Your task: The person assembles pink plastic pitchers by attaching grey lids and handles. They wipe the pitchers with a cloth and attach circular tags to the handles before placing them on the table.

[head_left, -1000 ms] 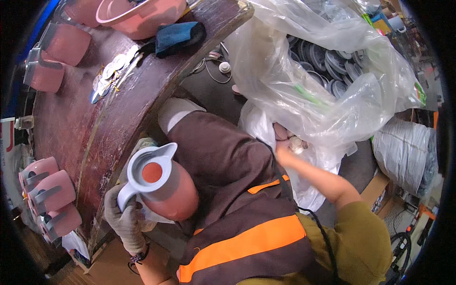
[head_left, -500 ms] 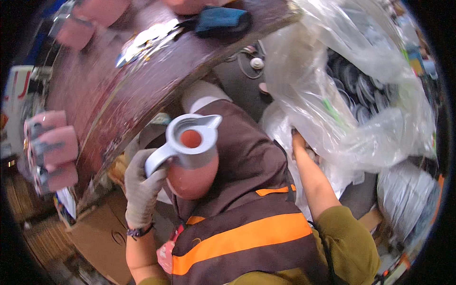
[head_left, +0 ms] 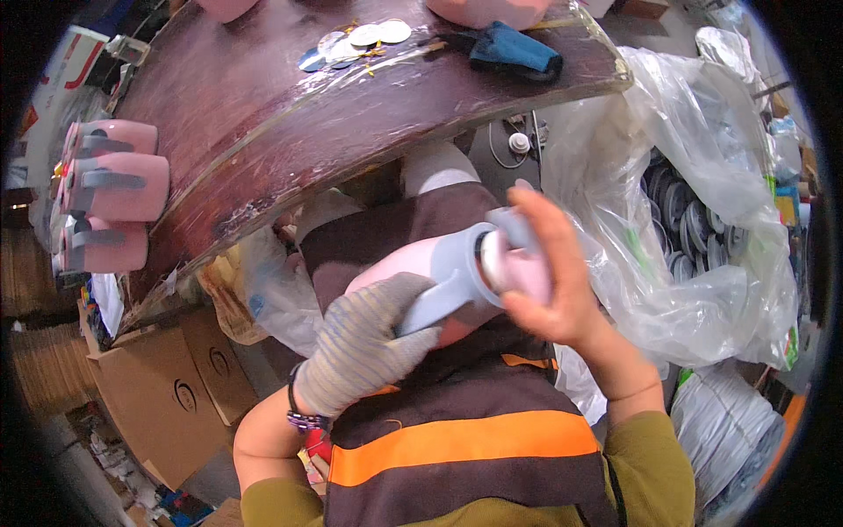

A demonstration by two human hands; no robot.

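Note:
My left hand (head_left: 362,344), in a striped knit glove, grips the grey handle of a pink jug (head_left: 404,266) with a grey collar. The jug lies tilted over my lap, its mouth toward the right. At that mouth, my bare right hand (head_left: 566,277) has its fingers curved round a pink stopper (head_left: 525,270) with a white inner end. That white end is at the opening; I cannot tell whether it has gone in. Part of the grey spout shows beneath my right fingers.
On the dark red table (head_left: 351,136) lie white discs (head_left: 367,35) and a blue-handled tool (head_left: 514,51). Several pink jugs (head_left: 123,186) stand at its left side. A clear plastic bag (head_left: 615,290) with grey round parts (head_left: 680,206) is at right; cardboard boxes (head_left: 145,404) are lower left.
My right hand has come out of the plastic bag area with a pink stopper and moved to the jug's mouth. The jug has gone from upright to tilted rightward, and my view has shifted.

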